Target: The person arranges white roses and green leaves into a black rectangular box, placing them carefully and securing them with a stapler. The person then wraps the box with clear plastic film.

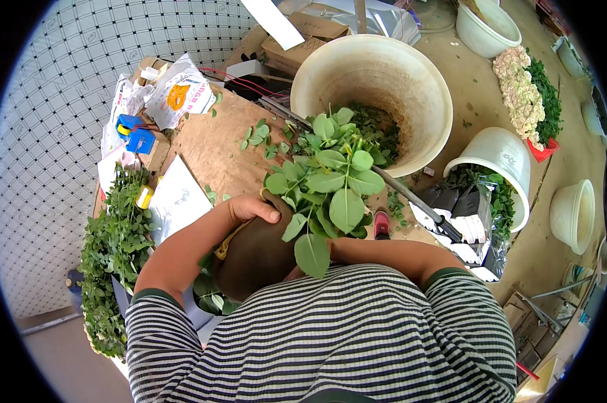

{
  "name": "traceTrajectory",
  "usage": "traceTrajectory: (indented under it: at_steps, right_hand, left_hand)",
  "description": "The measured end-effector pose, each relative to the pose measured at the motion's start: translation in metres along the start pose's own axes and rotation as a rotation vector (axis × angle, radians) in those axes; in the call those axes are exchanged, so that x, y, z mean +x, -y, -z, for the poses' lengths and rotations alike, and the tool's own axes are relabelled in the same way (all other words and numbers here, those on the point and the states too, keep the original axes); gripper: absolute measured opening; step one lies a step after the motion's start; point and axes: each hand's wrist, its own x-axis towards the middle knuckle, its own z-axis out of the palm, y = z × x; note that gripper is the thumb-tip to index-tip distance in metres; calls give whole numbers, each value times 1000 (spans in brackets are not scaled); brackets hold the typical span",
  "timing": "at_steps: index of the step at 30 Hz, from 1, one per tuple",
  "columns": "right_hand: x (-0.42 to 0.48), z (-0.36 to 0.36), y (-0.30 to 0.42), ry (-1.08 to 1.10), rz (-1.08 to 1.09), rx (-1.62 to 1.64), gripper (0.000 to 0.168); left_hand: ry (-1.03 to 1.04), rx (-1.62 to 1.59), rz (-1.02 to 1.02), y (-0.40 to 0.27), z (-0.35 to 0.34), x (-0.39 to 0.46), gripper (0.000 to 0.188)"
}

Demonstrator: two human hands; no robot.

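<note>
On the left, my left hand [257, 207] grips the top edge of a dark brown, smooth, leather-like piece [255, 254] with yellow cord at its side, the thumb lying over it. A bunch of green leafy stems [334, 176] rises beside it, in front of my chest. My right forearm reaches in from the right behind the leaves; my right hand [294, 273] is nearly all hidden, with only a bit of skin showing at the brown piece's lower edge. Where the stems end below cannot be seen.
Beyond the leaves a large whitish tub [371, 90] holds cut foliage. A wooden tabletop [223, 136] bears a blue tape dispenser [136, 135] and loose leaves. Flowering stems [117, 237] lie at the left. A grey pole [409, 196] slants across the right; a tipped white bucket [500, 166] lies beyond.
</note>
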Motion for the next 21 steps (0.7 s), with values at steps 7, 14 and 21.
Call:
traceTrajectory:
  at_steps: [7,14,21]
  right_hand:
    - [33,-24,3,-199,-136,736,53]
    - [25,-17,5,-208,-304,668,45]
    - [-6,3,-4,-84,-210,447,27]
  left_hand:
    - [-427,375,-1,-18,27,0,57]
    - [-882,931,-27,-27,27,-24,52]
    - [-1135,721,-1152,-43,-136,-102,18]
